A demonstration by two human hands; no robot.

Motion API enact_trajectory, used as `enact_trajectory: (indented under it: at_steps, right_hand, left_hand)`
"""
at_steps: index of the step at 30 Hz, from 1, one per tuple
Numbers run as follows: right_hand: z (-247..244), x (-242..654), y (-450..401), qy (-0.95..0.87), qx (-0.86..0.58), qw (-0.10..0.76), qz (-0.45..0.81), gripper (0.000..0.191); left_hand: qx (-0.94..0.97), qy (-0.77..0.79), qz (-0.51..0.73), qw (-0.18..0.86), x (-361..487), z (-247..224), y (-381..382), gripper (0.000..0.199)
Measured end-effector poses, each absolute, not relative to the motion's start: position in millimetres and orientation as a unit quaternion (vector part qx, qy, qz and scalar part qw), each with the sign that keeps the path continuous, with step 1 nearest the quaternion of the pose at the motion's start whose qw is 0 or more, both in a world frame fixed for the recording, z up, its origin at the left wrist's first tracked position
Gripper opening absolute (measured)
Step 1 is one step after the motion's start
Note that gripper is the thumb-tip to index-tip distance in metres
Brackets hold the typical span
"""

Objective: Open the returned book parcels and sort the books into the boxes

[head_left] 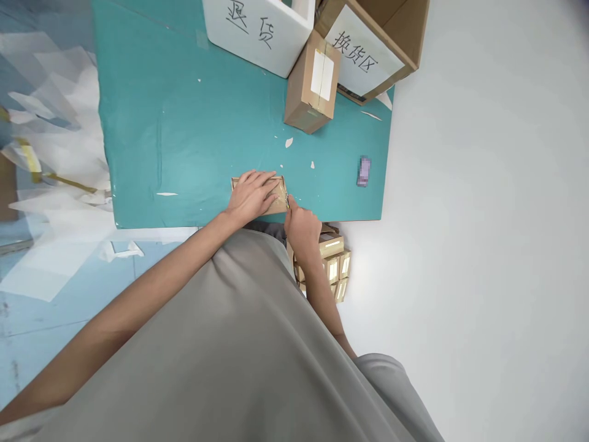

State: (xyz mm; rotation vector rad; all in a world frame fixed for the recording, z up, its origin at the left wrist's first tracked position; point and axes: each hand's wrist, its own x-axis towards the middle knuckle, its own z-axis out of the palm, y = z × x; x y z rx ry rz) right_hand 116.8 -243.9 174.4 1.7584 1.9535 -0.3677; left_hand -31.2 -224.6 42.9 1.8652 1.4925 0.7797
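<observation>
A small cardboard box [277, 205] lies at the table's front edge. Flat on its top rests my left hand [251, 197], fingers spread, covering much of the lid. At the box's right end, my right hand [302, 230] is closed in a fist around a slim box cutter [288, 202]. Only the cutter's tip end shows; the fist hides the rest, and the blade is too small to make out. The tip touches or nearly touches the box's right edge.
On the green table [193, 135] stand a taped carton [301, 92], a white bin [257, 37] and a larger labelled carton [368, 55]. A blurred purple item [364, 171] lies right. Several small boxes [332, 248] are stacked below; paper sheets [59, 202] litter the left.
</observation>
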Motion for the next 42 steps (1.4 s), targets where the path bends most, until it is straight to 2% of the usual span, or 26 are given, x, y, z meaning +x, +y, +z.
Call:
enact_trajectory:
  at_steps: [11,16,20,23,26,32,35,38,42]
  right_hand:
    - [150.3,109.2,-225.9,0.718,0.640,0.243,-0.128,0.044]
    - [160.6,117.1,-244.6,0.704,0.640,0.271,-0.146,0.047]
    - [183.5,129.8,-265.0,0.706,0.637,0.262,-0.168,0.048]
    - [190.2,144.0,-267.2,0.698,0.664,0.208,-0.168,0.053]
    - [165.9,159.1,-249.5,0.681,0.696,0.121,-0.190,0.056]
    - [61.1,157.0,-213.6,0.599,0.678,0.000,-0.425,0.040]
    - [27.1,147.3,-220.0,0.537,0.652,-0.071,-0.530,0.036]
    - [15.5,145.4,-230.9,0.495,0.624,-0.129,-0.591,0.039]
    - [26.0,161.0,-235.7,0.510,0.625,-0.176,-0.565,0.042]
  left_hand:
    - [0.708,0.570,0.288,0.301,-29.5,41.9,-226.5,0.052]
    - [0.709,0.574,0.279,0.300,-28.8,41.4,-227.6,0.051]
    - [0.705,0.571,0.289,0.305,-35.4,44.5,-231.7,0.050]
    - [0.701,0.574,0.296,0.302,-53.5,44.1,-243.0,0.049]
    - [0.693,0.592,0.295,0.287,-84.0,40.2,-263.7,0.048]
    - [0.648,0.675,0.263,0.236,-140.5,38.4,-312.7,0.049]
    - [0.623,0.699,0.269,0.228,-147.0,41.7,-330.4,0.048]
    - [0.588,0.707,0.313,0.238,-141.4,44.6,-339.2,0.053]
    - [0.547,0.705,0.358,0.275,-127.2,40.7,-336.1,0.066]
